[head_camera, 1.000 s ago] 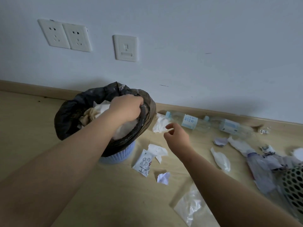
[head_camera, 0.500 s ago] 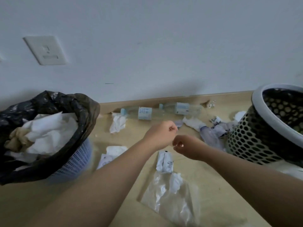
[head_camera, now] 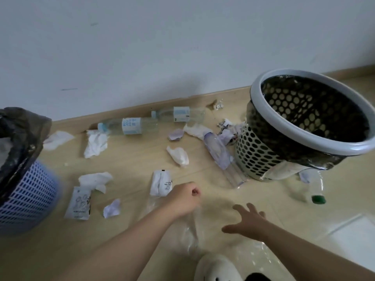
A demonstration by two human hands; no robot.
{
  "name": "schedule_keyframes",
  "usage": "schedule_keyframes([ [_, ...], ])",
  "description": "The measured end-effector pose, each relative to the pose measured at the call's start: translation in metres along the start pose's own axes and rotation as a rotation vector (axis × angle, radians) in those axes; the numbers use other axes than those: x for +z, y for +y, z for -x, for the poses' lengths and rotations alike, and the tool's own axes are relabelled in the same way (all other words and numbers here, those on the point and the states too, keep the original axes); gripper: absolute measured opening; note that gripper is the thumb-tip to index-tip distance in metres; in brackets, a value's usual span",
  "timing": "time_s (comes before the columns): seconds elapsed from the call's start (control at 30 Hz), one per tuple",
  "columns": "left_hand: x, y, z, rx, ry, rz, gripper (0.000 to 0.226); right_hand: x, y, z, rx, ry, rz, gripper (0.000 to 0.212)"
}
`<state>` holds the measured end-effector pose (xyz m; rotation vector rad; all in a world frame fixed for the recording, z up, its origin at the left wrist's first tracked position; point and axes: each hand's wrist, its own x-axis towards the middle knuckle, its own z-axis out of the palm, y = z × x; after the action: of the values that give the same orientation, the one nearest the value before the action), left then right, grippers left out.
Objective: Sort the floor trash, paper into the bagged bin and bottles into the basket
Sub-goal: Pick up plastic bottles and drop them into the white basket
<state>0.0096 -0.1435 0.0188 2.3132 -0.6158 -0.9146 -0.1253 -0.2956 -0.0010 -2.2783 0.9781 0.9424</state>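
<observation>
Paper litters the floor (head_camera: 132, 165). A wrapper (head_camera: 161, 183) lies just beyond your left hand (head_camera: 183, 199), and a tissue (head_camera: 177, 157) lies farther out. A scrap (head_camera: 112, 208) and a packet (head_camera: 78, 203) lie to that hand's left. A bottle (head_camera: 132, 126) and a second bottle (head_camera: 180, 115) lie by the wall, well beyond both hands. A crushed bottle (head_camera: 221, 157) rests against the basket (head_camera: 345, 151), beyond your right hand (head_camera: 247, 222). The bin (head_camera: 26, 195) stands far left. Your left hand is curled in a fist with nothing showing in it. Your right hand is open with its fingers spread.

Blue lattice bin (head_camera: 26, 201), black bag (head_camera: 18, 128); white perforated basket (head_camera: 261, 157), grey rim (head_camera: 304, 145).
</observation>
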Motion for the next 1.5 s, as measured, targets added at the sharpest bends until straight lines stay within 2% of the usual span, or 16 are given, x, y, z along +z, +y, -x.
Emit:
schedule_keyframes([
  [0.17, 0.006, -0.017, 0.007, -0.024, -0.01, -0.004, 0.015, 0.006, 0.01, 0.002, 0.078, -0.161, 0.14, 0.11],
  [0.37, 0.011, -0.023, 0.01, -0.025, -0.017, 0.0, 0.015, 0.009, 0.005, 0.011, 0.093, -0.176, 0.362, 0.107],
  [0.5, 0.013, -0.025, 0.013, -0.022, -0.038, 0.038, 0.012, 0.004, 0.002, 0.014, 0.068, -0.128, 0.44, 0.091],
  [0.6, 0.012, -0.029, 0.014, -0.023, -0.055, 0.048, 0.009, 0.001, 0.003, 0.011, 0.015, -0.041, 0.377, 0.055],
  [0.67, 0.011, -0.033, 0.015, -0.022, -0.057, 0.051, 0.008, -0.002, 0.003, 0.008, -0.009, 0.012, 0.385, 0.04],
  [0.8, 0.009, -0.037, 0.015, -0.023, -0.059, 0.083, 0.006, -0.015, -0.005, 0.002, -0.025, 0.03, 0.445, 0.019],
  [0.87, 0.005, -0.038, 0.015, -0.043, -0.058, 0.106, 0.01, -0.024, -0.013, -0.004, -0.052, 0.083, 0.422, 0.02],
  [0.97, -0.001, -0.038, 0.014, -0.089, -0.011, 0.184, 0.008, -0.038, -0.031, -0.013, -0.125, 0.203, 0.175, 0.032],
  [1.07, -0.006, -0.034, 0.015, -0.117, 0.006, 0.405, 0.044, -0.05, -0.057, -0.014, -0.212, 0.279, -0.317, 0.024],
  [1.17, -0.008, -0.027, 0.016, -0.104, -0.04, 0.536, 0.088, -0.056, -0.09, -0.003, -0.29, 0.155, -0.936, 0.024],
  [1.3, -0.014, -0.02, 0.021, -0.1, -0.124, 0.694, 0.115, -0.059, -0.122, 0.009, -0.39, -0.072, -1.465, 0.028],
  [1.4, -0.015, -0.016, 0.019, -0.126, -0.189, 0.847, 0.108, -0.059, -0.13, 0.013, -0.404, -0.15, -1.642, 0.029],
  [1.5, -0.014, -0.012, 0.014, -0.202, -0.097, 0.904, 0.082, -0.055, -0.129, 0.014, -0.397, -0.111, -1.594, 0.027],
])
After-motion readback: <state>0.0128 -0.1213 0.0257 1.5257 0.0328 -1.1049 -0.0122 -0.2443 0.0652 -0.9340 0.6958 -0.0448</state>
